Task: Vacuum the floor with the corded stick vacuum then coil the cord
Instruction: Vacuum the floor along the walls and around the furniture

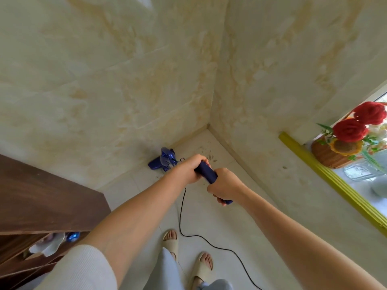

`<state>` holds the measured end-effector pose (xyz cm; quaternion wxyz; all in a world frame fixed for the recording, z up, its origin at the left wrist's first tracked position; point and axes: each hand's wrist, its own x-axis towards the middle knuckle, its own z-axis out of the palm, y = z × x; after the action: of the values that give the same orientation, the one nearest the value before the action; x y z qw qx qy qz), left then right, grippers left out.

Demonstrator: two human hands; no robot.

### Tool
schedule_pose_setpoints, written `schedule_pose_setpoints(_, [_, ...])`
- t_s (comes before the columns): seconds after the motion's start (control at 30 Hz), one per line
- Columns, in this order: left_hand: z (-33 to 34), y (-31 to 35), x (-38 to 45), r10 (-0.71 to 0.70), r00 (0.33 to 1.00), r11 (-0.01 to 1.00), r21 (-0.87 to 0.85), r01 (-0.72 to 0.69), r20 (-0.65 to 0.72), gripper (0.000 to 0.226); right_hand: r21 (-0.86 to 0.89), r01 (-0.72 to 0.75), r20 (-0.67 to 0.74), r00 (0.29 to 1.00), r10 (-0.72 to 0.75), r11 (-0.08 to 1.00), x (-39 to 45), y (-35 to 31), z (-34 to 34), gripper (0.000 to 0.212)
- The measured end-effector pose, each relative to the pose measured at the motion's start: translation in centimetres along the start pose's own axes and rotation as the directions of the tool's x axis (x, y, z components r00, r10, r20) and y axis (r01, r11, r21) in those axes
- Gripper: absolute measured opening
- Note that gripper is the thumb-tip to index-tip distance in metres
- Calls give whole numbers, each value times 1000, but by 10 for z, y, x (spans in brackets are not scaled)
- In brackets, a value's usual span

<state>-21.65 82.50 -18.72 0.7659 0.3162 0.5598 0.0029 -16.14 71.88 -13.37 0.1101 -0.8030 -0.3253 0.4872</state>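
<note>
Marbled cream wall panels [104,80] are filling the upper half of the frame, meeting at a corner right of centre above a pale tiled floor [219,216]. At the lower left edge, a dark wooden cabinet [41,195] is standing against the wall, with an open shelf beneath it showing a crumpled pale item and a small blue object too unclear to identify. A white sleeve [83,268] is covering the upper part of the arm at lower left.

At centre, the stick vacuum [165,159] is reaching toward the corner, its blue head lying on the floor close to the left wall, beside scattered dark debris [207,156]. The left hand [191,169] is wrapping its fingers tightly around the upper part of the dark blue handle [206,171]. Just right of it, the right hand [225,186] is curling closed around the handle's lower end. The black cord [182,222] is hanging below the hands and trailing across the floor toward the lower right, passing beside two feet in beige slippers [201,266].

At the right edge, a yellow-green frame [335,183] is running diagonally, and a woven basket [326,154] of red and yellow flowers is sitting beyond it.
</note>
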Motion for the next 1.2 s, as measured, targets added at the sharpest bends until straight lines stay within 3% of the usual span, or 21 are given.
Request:
schedule_pose_setpoints(0.43, [69, -15, -8, -6, 995, 998, 58, 0, 102, 35, 16, -4, -66, 998, 5, 1000, -27, 53, -36, 23])
schedule_pose_setpoints(0.63, [51, 16, 9, -17, 996, 999, 39, 14, 83, 32, 6, 1, -49, 999, 0, 1000, 4, 28, -39, 26])
schedule_pose_setpoints(0.97, [37, 93, 34, -25, 995, 1000, -15, 27, 97, 31, -212, -83, -47, 996, 75, 974, 53, -39, -86, 25])
schedule_pose_setpoints(1.2, [33, 106, 41, -90, 985, 995, -15, 94, 150, 29, -199, -110, -63, 993, 100, 974, 60, -48, -91, 27])
